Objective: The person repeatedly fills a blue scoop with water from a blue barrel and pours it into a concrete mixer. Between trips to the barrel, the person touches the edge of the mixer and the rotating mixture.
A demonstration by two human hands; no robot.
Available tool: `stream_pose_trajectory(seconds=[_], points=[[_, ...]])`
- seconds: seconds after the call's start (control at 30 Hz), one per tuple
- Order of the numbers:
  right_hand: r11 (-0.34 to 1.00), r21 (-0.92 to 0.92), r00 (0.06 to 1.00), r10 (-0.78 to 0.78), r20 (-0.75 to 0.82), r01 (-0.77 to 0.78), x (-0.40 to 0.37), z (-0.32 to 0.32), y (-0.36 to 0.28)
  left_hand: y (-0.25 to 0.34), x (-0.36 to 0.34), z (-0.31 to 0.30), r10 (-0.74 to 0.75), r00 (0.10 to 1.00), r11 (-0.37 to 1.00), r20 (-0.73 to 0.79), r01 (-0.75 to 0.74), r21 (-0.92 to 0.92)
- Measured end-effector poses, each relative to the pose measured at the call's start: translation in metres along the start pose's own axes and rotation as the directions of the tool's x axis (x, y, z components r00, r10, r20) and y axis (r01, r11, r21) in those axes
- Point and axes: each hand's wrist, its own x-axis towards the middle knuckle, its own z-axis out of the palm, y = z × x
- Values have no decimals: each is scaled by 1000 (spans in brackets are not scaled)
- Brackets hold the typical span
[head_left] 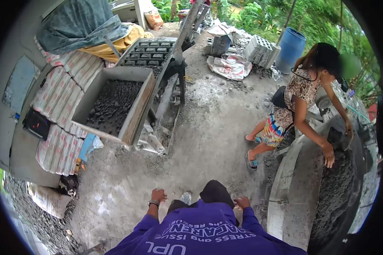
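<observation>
My left hand (158, 195), with a watch at the wrist, hangs beside my left leg above the grey ground. Its fingers look loosely apart and nothing shows in them. By my right hip is my right hand (242, 202), partly covered by the purple sleeve, its fingers slightly spread and holding nothing visible. My dark-clad knee (217, 192) is raised between the hands. To the right, another person (304, 95) bends over a long metal trough (295, 182) of dark gravelly mix, both hands at its far part.
A box (149, 95) of dark gravel stands at left on a frame, beside a block mould (148, 53). Stacked cement bags (57, 93) line the wall. Further back are hollow blocks (258, 50), a white sack (229, 66) and a blue barrel (290, 50).
</observation>
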Motion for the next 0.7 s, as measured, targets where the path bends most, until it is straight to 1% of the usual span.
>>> stream_pose_trajectory(seconds=[0.03,0.07,0.1,0.13,0.17,0.23,0.27,0.3,0.33,0.37,0.4,0.43,0.47,0.5,0.53,0.57,0.6,0.63,0.67,0.7], points=[[997,-48,998,-58,2,58,19,-14,0,43,24,15,8,1000,1000,17,-8,23],[998,-30,999,-47,-14,47,40,-22,0,83,48,30,60,997,997,45,-62,47],[971,124,976,213,-53,-205,62,-29,-5,116,75,44,109,991,991,75,-114,68],[857,282,886,462,-48,-432,86,-36,-11,148,103,60,140,987,988,77,-144,54],[846,304,878,475,-56,-438,114,-44,-18,179,128,75,142,985,986,98,-149,72],[783,294,827,561,47,-548,168,-67,-43,240,174,109,183,982,977,55,-188,105],[775,319,825,563,44,-546,201,-79,-56,268,193,122,155,985,984,74,-160,73],[931,-103,934,356,41,-350,236,-83,-58,284,204,133,101,994,994,44,-102,42],[864,-500,984,134,117,-58,290,-102,-68,309,224,155,61,998,998,21,-61,-2],[785,-613,987,11,157,89,333,-121,-80,325,239,174,-10,1000,1000,27,10,11],[678,-701,971,-86,224,222,360,-143,-92,336,249,189,-100,995,994,27,99,36],[586,-745,943,-274,188,318,394,-160,-129,366,264,201,-107,994,992,24,105,75],[957,-254,989,-146,-10,139,434,-174,-137,387,268,219,-156,987,982,28,151,114],[959,-221,983,-184,3,180,476,-199,-158,402,271,236,-209,977,968,31,203,145],[937,303,978,199,-59,-172,480,-234,-237,409,291,245,-165,983,977,77,152,149],[944,303,987,151,-51,-129,494,-269,-292,425,301,263,-176,981,975,82,162,155],[985,163,994,66,-85,-51,526,-290,-324,448,311,282,-144,988,986,58,138,95],[963,271,995,33,-94,-6,558,-305,-350,470,324,298,-112,993,993,31,111,40],[922,385,995,-1,-103,41,593,-318,-383,494,346,308,-109,994,989,12,107,102],[931,360,995,-26,-97,59,620,-342,-410,516,360,326,-108,994,988,16,105,116]])
